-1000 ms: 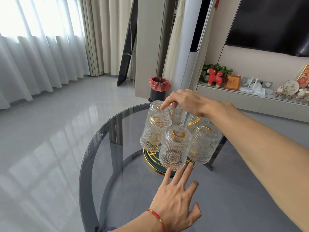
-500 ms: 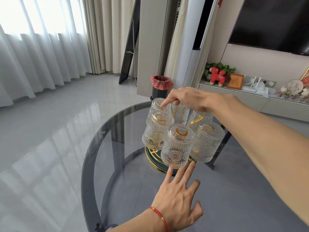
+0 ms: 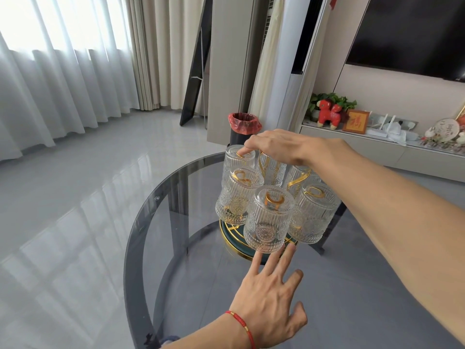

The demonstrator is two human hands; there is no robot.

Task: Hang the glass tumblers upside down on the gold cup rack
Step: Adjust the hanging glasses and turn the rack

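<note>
The gold cup rack [image 3: 235,246] stands on a round dark glass table [image 3: 132,250], its green and gold base showing under the glasses. Several ribbed glass tumblers hang upside down on it: a front one [image 3: 268,222], a left one [image 3: 237,197], a right one [image 3: 314,215] and more behind. My right hand [image 3: 281,147] lies over the top of the rack, index fingertip on the base of the back-left tumbler [image 3: 239,159]; its other fingertips are hidden. My left hand [image 3: 271,293] is flat with spread fingers, fingertips just below the front tumbler's rim at the rack's base.
The rack stands near the table's far edge. Beyond it on the floor is a black bin with a red liner [image 3: 244,125]. A low white cabinet [image 3: 377,152] with ornaments runs along the right wall under a television. Curtains hang at the left.
Both hands stay almost where they were. My right index fingertip has slid slightly left onto the back-left tumbler. The view has shifted a little.
</note>
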